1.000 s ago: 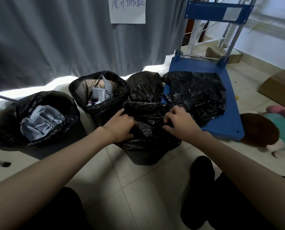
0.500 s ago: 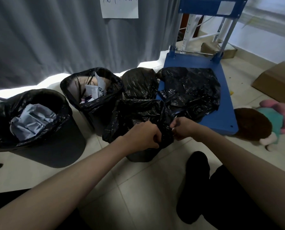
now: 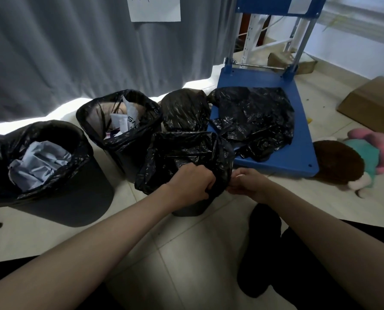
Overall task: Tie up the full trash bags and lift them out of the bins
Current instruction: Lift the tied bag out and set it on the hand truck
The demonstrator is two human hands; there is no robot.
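Observation:
A black trash bag (image 3: 180, 153) sits in a small dark bin (image 3: 188, 209) right in front of me, its top gathered toward me. My left hand (image 3: 192, 183) grips a bunch of the bag's rim. My right hand (image 3: 246, 182) pinches the rim close beside it on the right. Two more lined bins stand to the left: a large one (image 3: 52, 198) holding grey crumpled paper and a middle one (image 3: 119, 135) holding white packets, both with bags open. A tied black bag (image 3: 184, 108) sits behind.
A blue platform cart (image 3: 282, 157) stands at the right with loose black bags (image 3: 253, 117) lying on it. A plush toy (image 3: 352, 162) and a cardboard box (image 3: 372, 101) lie on the floor farther right. A grey curtain (image 3: 74, 52) hangs behind the bins.
Both hands went from pressing on the bag's top to gathering its rim and pulling it toward me; they now sit close together at the bin's near edge.

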